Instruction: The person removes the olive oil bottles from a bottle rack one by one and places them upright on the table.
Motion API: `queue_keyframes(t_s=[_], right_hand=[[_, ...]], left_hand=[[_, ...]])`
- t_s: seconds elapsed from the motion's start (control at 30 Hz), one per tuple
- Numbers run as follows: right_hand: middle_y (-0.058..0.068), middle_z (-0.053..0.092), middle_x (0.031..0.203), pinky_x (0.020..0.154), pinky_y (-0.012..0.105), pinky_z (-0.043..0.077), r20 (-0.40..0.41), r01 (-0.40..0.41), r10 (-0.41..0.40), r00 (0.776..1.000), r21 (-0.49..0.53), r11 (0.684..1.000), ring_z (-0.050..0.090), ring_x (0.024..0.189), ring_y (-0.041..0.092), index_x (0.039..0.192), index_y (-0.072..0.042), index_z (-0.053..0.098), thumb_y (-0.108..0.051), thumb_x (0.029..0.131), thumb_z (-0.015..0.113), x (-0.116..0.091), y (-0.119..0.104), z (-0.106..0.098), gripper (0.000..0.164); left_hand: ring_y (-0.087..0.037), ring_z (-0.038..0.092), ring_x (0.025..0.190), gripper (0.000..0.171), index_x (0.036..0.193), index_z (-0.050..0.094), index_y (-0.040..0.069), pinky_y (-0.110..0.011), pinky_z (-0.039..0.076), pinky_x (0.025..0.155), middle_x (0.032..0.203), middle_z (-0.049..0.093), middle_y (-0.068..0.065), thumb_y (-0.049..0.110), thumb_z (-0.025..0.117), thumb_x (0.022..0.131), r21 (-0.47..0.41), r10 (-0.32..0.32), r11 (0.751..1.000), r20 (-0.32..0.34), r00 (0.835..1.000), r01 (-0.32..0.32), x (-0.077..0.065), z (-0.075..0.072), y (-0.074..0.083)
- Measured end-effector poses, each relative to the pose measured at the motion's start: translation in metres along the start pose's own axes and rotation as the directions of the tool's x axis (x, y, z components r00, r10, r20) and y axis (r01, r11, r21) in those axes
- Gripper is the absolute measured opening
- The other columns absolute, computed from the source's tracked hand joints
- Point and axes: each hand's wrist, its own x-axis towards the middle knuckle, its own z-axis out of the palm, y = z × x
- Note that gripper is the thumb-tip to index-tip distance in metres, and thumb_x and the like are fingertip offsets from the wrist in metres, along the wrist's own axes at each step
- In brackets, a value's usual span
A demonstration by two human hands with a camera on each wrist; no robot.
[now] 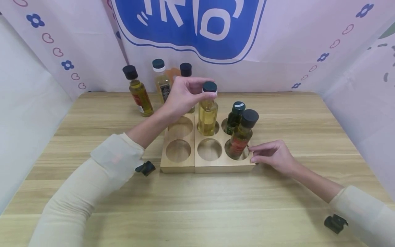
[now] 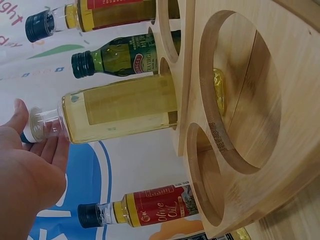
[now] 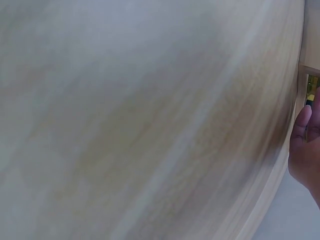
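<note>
My left hand (image 1: 185, 92) grips the neck and dark green cap of a clear bottle of pale yellow oil (image 1: 207, 118). That bottle's lower end sits in a back hole of the wooden bottle rack (image 1: 225, 168), and the left wrist view shows its pale glass (image 2: 122, 107) entering the hole. My right hand (image 1: 276, 158) pinches the rack's front right corner between thumb and fingers. Close to those fingers, a red-labelled olive oil bottle (image 1: 239, 142) leans in the front right hole. Behind it a dark green bottle (image 1: 233, 120) occupies the back right hole.
Beyond the rack, by the cloth backdrop (image 1: 277, 79), stand a red-labelled bottle (image 1: 141, 97), a clear bottle with a black label (image 1: 162, 84) and a black-capped olive oil bottle (image 2: 160, 206). Two front holes and the back left one show bare wood inside.
</note>
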Motion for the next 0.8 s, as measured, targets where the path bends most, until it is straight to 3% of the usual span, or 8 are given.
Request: queue_keyframes(t_s=[0.5,0.8], right_hand=[[-0.001,0.08,0.09,0.071,0.023,0.063,0.008,0.008,-0.008,1.0,0.023,1.0,0.075,0.078,0.008,0.106,0.002,0.079,0.014,0.079,0.081,0.001,0.0,0.0,0.029],[-0.003,0.08,0.09,0.071,0.024,0.063,0.008,0.012,-0.013,1.0,0.033,0.999,0.075,0.078,0.008,0.106,0.0,0.08,0.014,0.079,0.082,0.001,0.001,0.0,0.03]], left_hand=[[-0.019,0.077,0.095,0.039,0.125,0.075,0.006,-0.032,0.06,0.093,0.106,0.08,-0.007,0.013,0.085,0.088,0.016,0.069,0.998,-0.051,0.996,-0.068,0.001,-0.002,0.009],[-0.018,0.075,0.099,0.037,0.125,0.076,0.008,-0.031,0.059,0.093,0.112,0.079,-0.005,0.014,0.084,0.089,0.013,0.066,0.998,-0.087,0.994,-0.066,0.002,-0.001,0.011]])
